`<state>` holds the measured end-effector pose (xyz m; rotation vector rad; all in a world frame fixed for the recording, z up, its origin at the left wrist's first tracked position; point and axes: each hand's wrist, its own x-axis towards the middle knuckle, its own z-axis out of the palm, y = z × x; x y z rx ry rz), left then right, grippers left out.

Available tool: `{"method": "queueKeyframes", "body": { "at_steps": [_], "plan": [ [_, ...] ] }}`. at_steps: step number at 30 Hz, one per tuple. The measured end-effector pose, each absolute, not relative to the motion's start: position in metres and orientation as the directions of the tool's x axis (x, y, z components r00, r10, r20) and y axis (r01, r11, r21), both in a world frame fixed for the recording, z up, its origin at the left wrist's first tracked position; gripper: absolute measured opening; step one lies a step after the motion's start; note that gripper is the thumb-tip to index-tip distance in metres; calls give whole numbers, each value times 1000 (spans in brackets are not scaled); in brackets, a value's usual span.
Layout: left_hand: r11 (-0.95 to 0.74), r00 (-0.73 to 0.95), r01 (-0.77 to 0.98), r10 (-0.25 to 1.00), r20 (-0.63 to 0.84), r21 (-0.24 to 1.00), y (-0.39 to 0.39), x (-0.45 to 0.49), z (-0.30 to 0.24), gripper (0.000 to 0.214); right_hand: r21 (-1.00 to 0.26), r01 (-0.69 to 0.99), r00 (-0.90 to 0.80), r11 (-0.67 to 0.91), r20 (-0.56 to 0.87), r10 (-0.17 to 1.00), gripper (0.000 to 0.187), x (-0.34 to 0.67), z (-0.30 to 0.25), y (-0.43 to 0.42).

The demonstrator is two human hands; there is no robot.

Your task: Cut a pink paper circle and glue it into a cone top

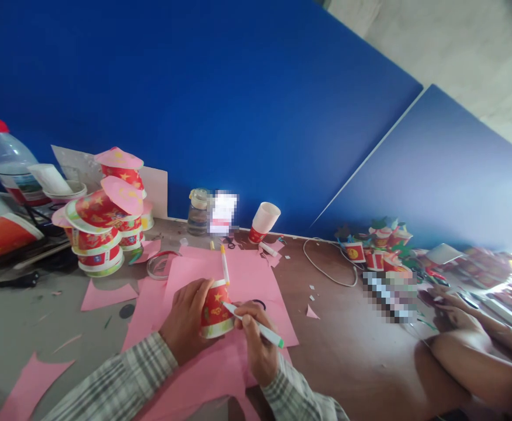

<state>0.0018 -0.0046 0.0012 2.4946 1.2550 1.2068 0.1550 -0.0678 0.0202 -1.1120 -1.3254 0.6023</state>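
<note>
Tilted over pink paper sheets [256,280], a red paper cup [217,310] with gold stars and a pale green rim is gripped from the left by my left hand [190,318]. Its rim points down. My right hand [258,342] grips a white marker [256,327] with a green end, like a pen. The marker's tip meets the cup's red side, or comes very close to it. A second marker [225,264], white and yellow, lies just beyond the cup. A roll of clear tape [158,266] sits left of it.
Stacked red cups with pink paper cones [118,196] stand at left, near a plastic bottle [10,158]. A jar [198,213] and a white cup in a red one [265,222] stand by the blue partition [221,105]. At right are another person's hands [453,313] and decorated cups [383,240].
</note>
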Motion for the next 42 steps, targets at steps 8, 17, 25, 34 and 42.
{"method": "queueKeyframes", "body": {
  "at_steps": [8, 17, 25, 34, 42],
  "plan": [
    [-645, 348, 646, 726, 593, 409, -5, 2, 1, 95, -886, 231, 192, 402, 446, 874, 21, 156, 21, -68],
    [-654, 367, 654, 713, 597, 379, -5, 2, 5, 94, -884, 257, 205, 391, 445, 872, 21, 154, 21, -69],
    [-653, 370, 660, 713, 596, 371, -5, 2, 3, 94, -886, 243, 207, 394, 445, 871, 20, 155, 22, -69],
    [-653, 369, 663, 711, 598, 367, -5, 2, 5, 93, -884, 237, 210, 403, 452, 867, 21, 154, 23, -69],
    [-664, 370, 657, 697, 614, 358, -5, 2, 7, 94, -888, 270, 205, 373, 431, 879, 21, 157, 19, -71]
  ]
}}
